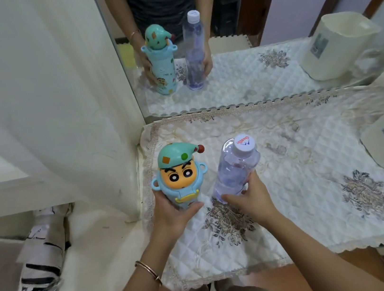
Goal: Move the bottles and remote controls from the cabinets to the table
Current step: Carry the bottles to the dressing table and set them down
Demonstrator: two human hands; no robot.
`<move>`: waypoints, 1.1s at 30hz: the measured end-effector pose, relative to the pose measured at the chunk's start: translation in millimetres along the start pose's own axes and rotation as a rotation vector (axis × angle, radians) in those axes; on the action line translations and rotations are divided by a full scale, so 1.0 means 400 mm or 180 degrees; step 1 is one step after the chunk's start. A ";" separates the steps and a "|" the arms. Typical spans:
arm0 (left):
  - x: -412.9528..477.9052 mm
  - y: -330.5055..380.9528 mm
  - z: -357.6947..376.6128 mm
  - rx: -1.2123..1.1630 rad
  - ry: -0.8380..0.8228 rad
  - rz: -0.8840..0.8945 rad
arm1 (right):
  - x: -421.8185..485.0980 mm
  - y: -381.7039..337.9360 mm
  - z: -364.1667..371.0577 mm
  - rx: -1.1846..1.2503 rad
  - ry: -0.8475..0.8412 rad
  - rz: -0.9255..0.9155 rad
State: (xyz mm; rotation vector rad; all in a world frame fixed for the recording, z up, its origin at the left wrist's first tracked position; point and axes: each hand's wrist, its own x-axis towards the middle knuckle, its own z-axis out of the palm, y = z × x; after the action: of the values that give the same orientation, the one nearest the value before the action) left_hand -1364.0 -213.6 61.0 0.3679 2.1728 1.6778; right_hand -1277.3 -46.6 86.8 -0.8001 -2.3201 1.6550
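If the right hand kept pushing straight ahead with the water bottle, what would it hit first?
Nothing close: ahead of the right hand and its clear bottle lies bare quilted cloth up to the mirror at the back. The mirror looks like the first obstacle, though depth is hard to judge.

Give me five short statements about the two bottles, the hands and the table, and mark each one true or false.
1. The left hand holds a light-blue cartoon-character bottle with a green cap-shaped lid. True.
2. The right hand holds a remote control. False: it grips a clear plastic water bottle with a white screw cap.
3. The clear bottle's cap is off. False: it is on.
4. A quilted cream cloth with floral embroidery covers the table. True.
5. A bangle sits on the right wrist. False: the left.
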 end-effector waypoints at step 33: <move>-0.164 -0.075 -0.058 0.0748 -0.0063 -0.0064 | -0.427 0.175 -0.087 -0.0067 0.1569 0.1608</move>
State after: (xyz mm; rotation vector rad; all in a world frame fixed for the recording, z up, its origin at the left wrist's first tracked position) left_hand -1314.8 -269.1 45.6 0.4219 2.3566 1.4048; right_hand -1096.1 -90.5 62.3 -1.6853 -1.8844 1.3687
